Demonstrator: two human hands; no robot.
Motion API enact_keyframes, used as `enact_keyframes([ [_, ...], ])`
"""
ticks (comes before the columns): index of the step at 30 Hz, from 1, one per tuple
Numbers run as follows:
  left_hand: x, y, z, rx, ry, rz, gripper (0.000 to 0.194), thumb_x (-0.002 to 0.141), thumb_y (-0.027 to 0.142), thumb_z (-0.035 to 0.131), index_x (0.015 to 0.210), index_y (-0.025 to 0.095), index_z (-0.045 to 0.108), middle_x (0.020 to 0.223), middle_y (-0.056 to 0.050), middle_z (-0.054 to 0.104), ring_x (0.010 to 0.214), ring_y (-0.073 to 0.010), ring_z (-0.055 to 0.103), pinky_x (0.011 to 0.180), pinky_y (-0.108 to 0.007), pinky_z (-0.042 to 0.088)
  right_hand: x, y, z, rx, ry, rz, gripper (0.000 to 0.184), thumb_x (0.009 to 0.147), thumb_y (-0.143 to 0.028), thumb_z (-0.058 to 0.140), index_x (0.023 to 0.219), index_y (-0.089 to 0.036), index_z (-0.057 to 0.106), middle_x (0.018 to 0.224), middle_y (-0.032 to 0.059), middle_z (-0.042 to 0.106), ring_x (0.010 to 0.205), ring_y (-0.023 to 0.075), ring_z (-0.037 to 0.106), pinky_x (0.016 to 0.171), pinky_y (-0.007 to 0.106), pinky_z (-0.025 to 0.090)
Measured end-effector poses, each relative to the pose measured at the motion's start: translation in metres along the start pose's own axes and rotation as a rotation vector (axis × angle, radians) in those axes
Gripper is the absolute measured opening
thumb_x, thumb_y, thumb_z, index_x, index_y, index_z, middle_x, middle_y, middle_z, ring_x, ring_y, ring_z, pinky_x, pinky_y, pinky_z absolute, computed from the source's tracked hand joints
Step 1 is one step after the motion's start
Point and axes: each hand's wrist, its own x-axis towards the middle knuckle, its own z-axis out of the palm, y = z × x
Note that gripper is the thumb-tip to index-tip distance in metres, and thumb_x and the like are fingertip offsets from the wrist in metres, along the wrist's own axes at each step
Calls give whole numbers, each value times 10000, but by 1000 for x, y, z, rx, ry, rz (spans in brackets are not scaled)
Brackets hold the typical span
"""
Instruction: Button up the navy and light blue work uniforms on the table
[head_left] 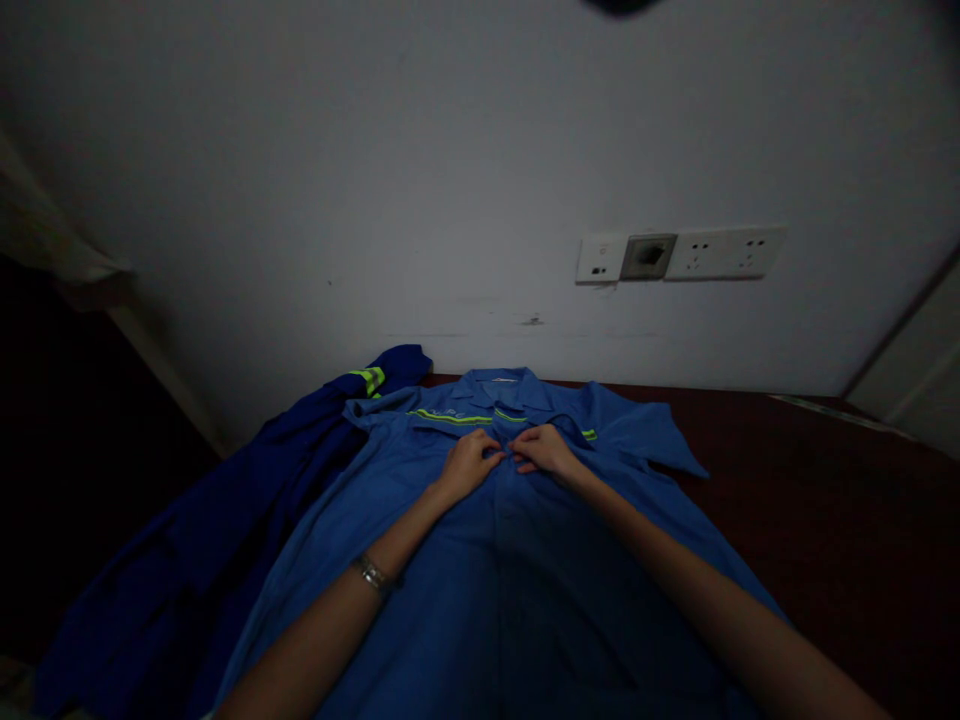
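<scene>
A blue short-sleeved work shirt (450, 540) lies spread out face up, its collar toward the wall and yellow-green stripes across the chest. My left hand (471, 462) pinches the front placket just below the stripe. Close beside it, my right hand (541, 450) pinches the same placket from the other side, fingertips almost meeting the left ones. Any button between the fingers is too small and dark to make out. A metal-banded watch or bracelet (371, 572) is on my left wrist.
A darker blue garment (247, 490) with a reflective band lies along the left. Beneath is a dark reddish-brown surface (810, 500). The white wall (450, 200) rises behind, carrying a row of switch and socket plates (720, 253). A pale cloth (52, 230) hangs at far left.
</scene>
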Motion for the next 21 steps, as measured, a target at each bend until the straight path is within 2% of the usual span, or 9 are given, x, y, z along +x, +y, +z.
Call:
enact_keyframes([
  [7, 0, -4, 0, 5, -16, -13, 152, 756, 261, 558, 802, 177, 676, 799, -31, 594, 723, -140, 537, 649, -236, 393, 2, 3, -2, 50, -14, 5, 131, 621, -86, 659, 534, -97, 562, 443, -19, 528, 420, 76, 535, 393, 175, 516],
  [14, 3, -7, 2, -86, -8, -20, 143, 731, 242, 584, 777, 152, 684, 734, -32, 596, 678, -133, 532, 629, -227, 388, 7, 8, -4, 37, -31, -16, 122, 601, -113, 677, 543, -97, 571, 449, -12, 533, 446, 75, 538, 417, 168, 527],
  [21, 4, -5, 1, -117, -5, -24, 111, 715, 208, 598, 746, 139, 679, 708, -31, 592, 661, -126, 522, 621, -221, 384, 8, 9, -5, 45, -45, -37, 106, 619, -76, 621, 537, -96, 556, 437, -21, 520, 425, 70, 527, 413, 178, 531],
])
